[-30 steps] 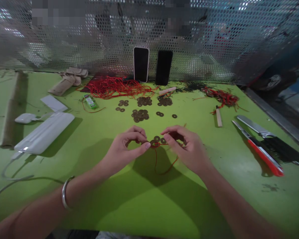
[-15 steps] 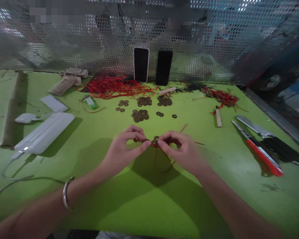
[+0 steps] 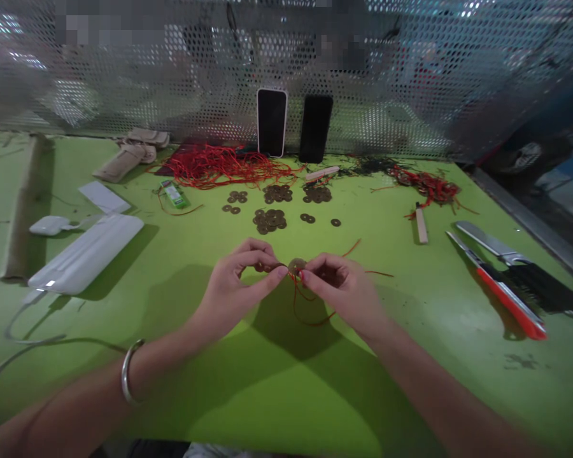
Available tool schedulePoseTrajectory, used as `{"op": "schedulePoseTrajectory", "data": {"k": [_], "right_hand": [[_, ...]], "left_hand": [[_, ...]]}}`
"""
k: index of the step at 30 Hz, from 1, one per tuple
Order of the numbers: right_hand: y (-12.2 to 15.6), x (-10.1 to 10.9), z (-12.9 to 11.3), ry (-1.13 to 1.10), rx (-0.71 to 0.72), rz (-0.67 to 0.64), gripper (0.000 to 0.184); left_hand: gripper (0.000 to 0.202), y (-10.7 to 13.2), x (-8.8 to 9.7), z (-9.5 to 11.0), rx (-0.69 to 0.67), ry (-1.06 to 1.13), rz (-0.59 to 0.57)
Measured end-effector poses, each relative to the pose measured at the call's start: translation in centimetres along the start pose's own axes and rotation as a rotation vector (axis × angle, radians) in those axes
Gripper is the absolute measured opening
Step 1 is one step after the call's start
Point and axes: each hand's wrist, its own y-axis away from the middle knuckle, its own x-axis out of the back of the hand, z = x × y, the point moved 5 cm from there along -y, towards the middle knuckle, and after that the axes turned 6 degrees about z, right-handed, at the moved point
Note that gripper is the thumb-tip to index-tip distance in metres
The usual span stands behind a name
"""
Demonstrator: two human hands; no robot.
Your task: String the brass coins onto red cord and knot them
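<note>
Over the middle of the green table my left hand (image 3: pixel 248 273) pinches a coin-like disc, seen edge-on at its fingertips. Close beside it, my right hand (image 3: pixel 341 283) is closed on a red cord (image 3: pixel 315 324) that loops below the fingers. Between the two hands a round holed coin (image 3: pixel 297 266) faces me, with the cord at its lower edge. Cord ends stick out to the right behind my right hand. How the cord passes through the coins is too small to make out.
Piles of holed coins (image 3: pixel 270 221) lie beyond my hands, before a red cord heap (image 3: pixel 219 166). Two phones (image 3: pixel 271 124) lean against a perforated metal screen. A red-handled knife (image 3: pixel 506 296) and a cleaver (image 3: pixel 491 242) lie right; a white power bank (image 3: pixel 88 254) lies left.
The coin between my hands has turned to show more of its face. My right hand has shifted slightly, and the cord loop beneath has changed shape.
</note>
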Motion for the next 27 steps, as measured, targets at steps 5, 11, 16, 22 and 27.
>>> {"op": "schedulePoseTrajectory", "data": {"k": [5, 11, 16, 22, 27], "right_hand": [[0.1, -0.1, 0.1, 0.033, 0.012, -0.004, 0.013], [0.4, -0.5, -0.9, 0.211, 0.104, -0.057, 0.009], [0.8, -0.7, -1.6, 0.354, 0.178, -0.144, 0.007], [1.4, 0.0, -3.1, 0.429, 0.514, 0.026, 0.037], [1.5, -0.6, -3.2, 0.475, 0.560, -0.052, 0.022]], "left_hand": [[0.007, 0.1, -0.2, 0.0, 0.014, -0.008, -0.009], [0.006, 0.1, -0.1, 0.0, -0.010, -0.022, -0.009], [0.003, 0.2, -0.3, 0.2, -0.022, -0.024, -0.066], [0.002, 0.1, 0.0, 0.7, -0.064, -0.067, -0.037], [0.002, 0.2, -0.2, 1.1, -0.111, -0.126, -0.058]]}}
